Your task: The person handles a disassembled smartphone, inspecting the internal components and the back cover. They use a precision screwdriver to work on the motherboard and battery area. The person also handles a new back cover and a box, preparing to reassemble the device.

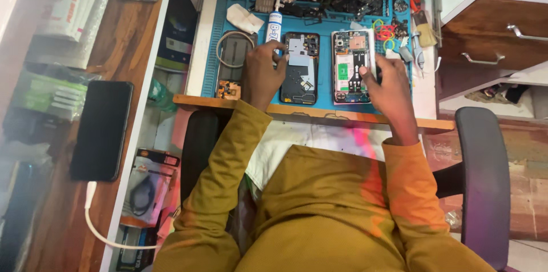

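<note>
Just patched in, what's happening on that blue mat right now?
A person seated at a pull-out shelf is working on two opened phones lying side by side on a blue repair mat. The left hand rests at the left edge of the dark opened phone, fingers near a small white glue tube. The right hand holds the right edge of the second opened phone, whose copper-coloured insides show. Loose parts, rubber bands and a brush lie along the mat's far side.

Dark phone screen [101, 129] on left desk, orange-black blister pack [145, 189] below
</note>
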